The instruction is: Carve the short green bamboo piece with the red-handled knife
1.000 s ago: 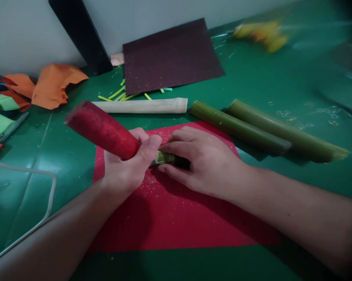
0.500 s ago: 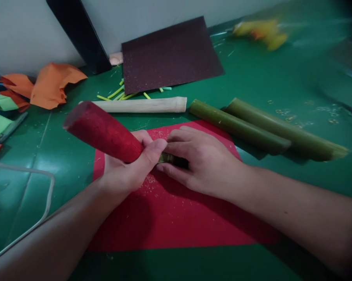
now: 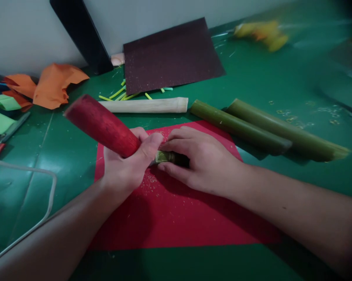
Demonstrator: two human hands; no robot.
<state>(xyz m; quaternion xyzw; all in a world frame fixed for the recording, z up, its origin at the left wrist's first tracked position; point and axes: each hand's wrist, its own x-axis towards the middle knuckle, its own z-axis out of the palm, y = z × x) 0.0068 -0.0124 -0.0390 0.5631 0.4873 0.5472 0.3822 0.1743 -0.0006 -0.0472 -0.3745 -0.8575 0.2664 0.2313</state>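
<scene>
My left hand (image 3: 125, 168) is closed round a thick red wooden handle (image 3: 101, 125) that slants up to the left; whatever is at its lower end is hidden by my fingers. My right hand (image 3: 199, 160) lies over a short green bamboo piece (image 3: 165, 157) and pinches it down on a red sheet (image 3: 170, 218). Pale shavings lie scattered on the sheet beside both hands. Only the piece's cut end shows between my two hands.
Behind the sheet lie a pale peeled bamboo stick (image 3: 145, 105) and two long green bamboo halves (image 3: 240, 127), (image 3: 287, 130). A dark sandpaper sheet (image 3: 170, 54) leans at the wall. Orange and green paper scraps (image 3: 51, 84) sit far left, a white cable (image 3: 26, 171) near left.
The red handle's free end has risen a little, and more of the green piece's cut end shows than half a second ago. My right hand has stayed in place.
</scene>
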